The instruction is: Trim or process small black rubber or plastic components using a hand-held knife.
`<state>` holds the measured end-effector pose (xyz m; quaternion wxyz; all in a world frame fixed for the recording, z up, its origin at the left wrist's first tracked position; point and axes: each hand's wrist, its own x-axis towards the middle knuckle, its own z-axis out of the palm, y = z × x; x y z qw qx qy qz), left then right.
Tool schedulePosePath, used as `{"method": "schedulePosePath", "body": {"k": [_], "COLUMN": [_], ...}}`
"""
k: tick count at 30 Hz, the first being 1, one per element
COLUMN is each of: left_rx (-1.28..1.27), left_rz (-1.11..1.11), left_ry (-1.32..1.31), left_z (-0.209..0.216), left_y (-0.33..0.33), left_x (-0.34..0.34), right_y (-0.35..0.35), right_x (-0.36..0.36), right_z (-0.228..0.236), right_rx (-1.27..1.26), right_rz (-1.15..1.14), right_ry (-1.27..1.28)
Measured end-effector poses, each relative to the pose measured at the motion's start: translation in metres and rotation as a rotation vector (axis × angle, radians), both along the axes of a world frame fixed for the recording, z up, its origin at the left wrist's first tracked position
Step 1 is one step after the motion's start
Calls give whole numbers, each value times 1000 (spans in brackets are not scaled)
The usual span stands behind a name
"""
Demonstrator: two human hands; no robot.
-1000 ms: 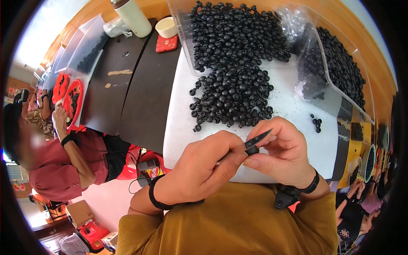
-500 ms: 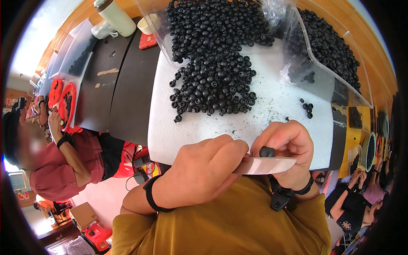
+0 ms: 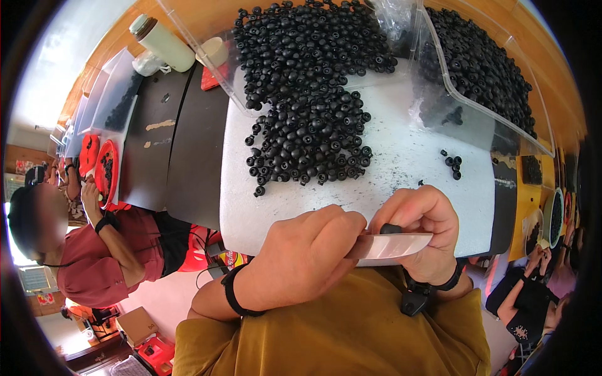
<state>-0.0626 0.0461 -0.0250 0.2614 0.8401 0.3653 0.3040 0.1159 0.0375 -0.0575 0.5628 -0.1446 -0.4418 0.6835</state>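
My left hand [image 3: 307, 254] is closed around the handle of a knife [image 3: 395, 245], its bare blade pointing right. A small round black part [image 3: 391, 229] is pinched in the fingers of my right hand [image 3: 426, 232]. The blade lies across the near side of this part and hides its lower portion. Both hands are close together over the near edge of a white foam sheet [image 3: 414, 160]. Beyond them, a big heap of similar black parts [image 3: 307, 135] spreads out from a clear plastic bin [image 3: 207, 62] tipped toward me.
To the right, a second clear bin [image 3: 467, 103] holds more black parts, and a small cluster [image 3: 453, 164] lies before it. A pale flask [image 3: 164, 44] and cup [image 3: 214, 51] stand far left. People work at the left [image 3: 103, 250] and right [image 3: 533, 301].
The knife blade now covers more of the black part than before. My hands stay together in nearly the same place, and the whole view has shifted slightly.
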Motion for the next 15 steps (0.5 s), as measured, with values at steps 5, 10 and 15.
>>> {"method": "schedulePosePath", "body": {"k": [5, 10, 15], "left_rx": [-31, -122, -385], "left_rz": [-37, 48, 88], "left_ry": [2, 60, -111], "left_z": [-3, -17, -2], "left_y": [6, 12, 7], "left_x": [5, 4, -4], "right_y": [1, -6, -1], "right_x": [5, 9, 0], "right_z": [-4, 8, 7], "right_rx": [33, 168, 69], "right_rz": [-24, 75, -70], "right_ry": [-20, -101, 6]}}
